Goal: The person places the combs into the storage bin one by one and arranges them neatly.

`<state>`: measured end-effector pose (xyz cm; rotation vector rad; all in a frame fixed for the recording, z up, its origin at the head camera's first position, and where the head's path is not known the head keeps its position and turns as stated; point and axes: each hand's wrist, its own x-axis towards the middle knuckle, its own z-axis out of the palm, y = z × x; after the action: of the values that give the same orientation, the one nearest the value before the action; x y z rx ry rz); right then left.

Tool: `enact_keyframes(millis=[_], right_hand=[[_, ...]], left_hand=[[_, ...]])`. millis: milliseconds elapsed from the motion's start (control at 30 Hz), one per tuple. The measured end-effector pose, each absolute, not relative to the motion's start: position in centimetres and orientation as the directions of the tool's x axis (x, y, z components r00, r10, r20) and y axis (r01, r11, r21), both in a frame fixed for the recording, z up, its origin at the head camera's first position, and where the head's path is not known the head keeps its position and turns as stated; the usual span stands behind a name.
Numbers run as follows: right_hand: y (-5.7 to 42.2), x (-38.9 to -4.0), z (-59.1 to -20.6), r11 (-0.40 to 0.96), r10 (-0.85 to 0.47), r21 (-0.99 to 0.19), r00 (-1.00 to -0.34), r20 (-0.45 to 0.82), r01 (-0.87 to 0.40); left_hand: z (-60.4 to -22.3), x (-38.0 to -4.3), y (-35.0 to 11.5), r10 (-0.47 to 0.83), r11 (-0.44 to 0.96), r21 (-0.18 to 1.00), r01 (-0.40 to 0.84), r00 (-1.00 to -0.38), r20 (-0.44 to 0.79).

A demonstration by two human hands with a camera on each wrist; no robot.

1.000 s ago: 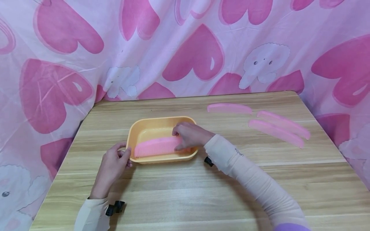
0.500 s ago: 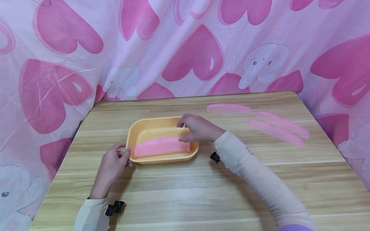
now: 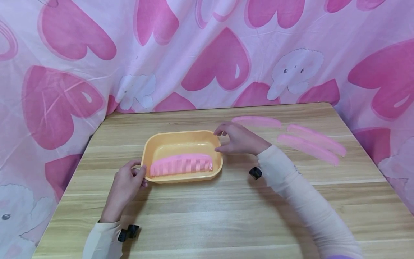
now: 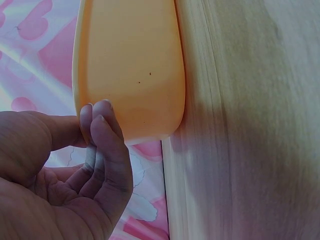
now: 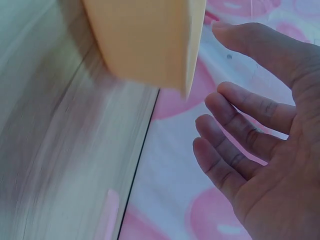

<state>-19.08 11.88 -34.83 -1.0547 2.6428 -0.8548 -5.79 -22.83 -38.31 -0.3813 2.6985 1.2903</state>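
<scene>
A pale orange plastic basin (image 3: 181, 137) with rounded corners stands on the table, a pink comb (image 3: 181, 164) lying in it along the near wall, teeth toward me. My left hand (image 3: 126, 183) pinches the basin's left rim between thumb and fingers; the left wrist view shows this hand (image 4: 85, 175) at the rim of the basin (image 4: 135, 60). At the basin's right end is my right hand (image 3: 240, 138), thumb and fingers spread apart. In the right wrist view, that hand (image 5: 270, 120) holds nothing, its fingertips just off the basin's rim (image 5: 192, 55).
Three more pink combs lie at the back right: one comb (image 3: 258, 121) partly behind my right hand, another comb (image 3: 318, 138) and a third comb (image 3: 307, 148) side by side. A pink heart-print curtain (image 3: 216, 61) hangs behind the wooden table (image 3: 207, 216).
My right hand has let go of the comb in the basin and moved up and right, out past the basin's right end. The left hand stays at the rim.
</scene>
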Motion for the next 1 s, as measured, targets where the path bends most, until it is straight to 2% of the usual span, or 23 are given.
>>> enact_keyframes(millis=[333,633,1000], right_hand=[[15.7,-19.5,-35.0,0.615,-0.632,-0.556,-0.771,0.078,-0.559],[18.6,-19.3,-35.4,0.691,-0.55,-0.567,-0.835,-0.009,-0.449],[23.2,-18.8,-36.4,0.728,-0.476,-0.578,-0.878,-0.041,-0.368]], left_hand=[[-38.1,-5.6,-22.8,-0.155,0.607,0.753,-0.255,-0.967,-0.202],[-38.2,-5.7,-22.9,-0.152,0.614,0.751,-0.242,-0.97,-0.189],[-38.2,-5.7,-22.9,-0.142,0.615,0.755,-0.225,-0.974,-0.174]])
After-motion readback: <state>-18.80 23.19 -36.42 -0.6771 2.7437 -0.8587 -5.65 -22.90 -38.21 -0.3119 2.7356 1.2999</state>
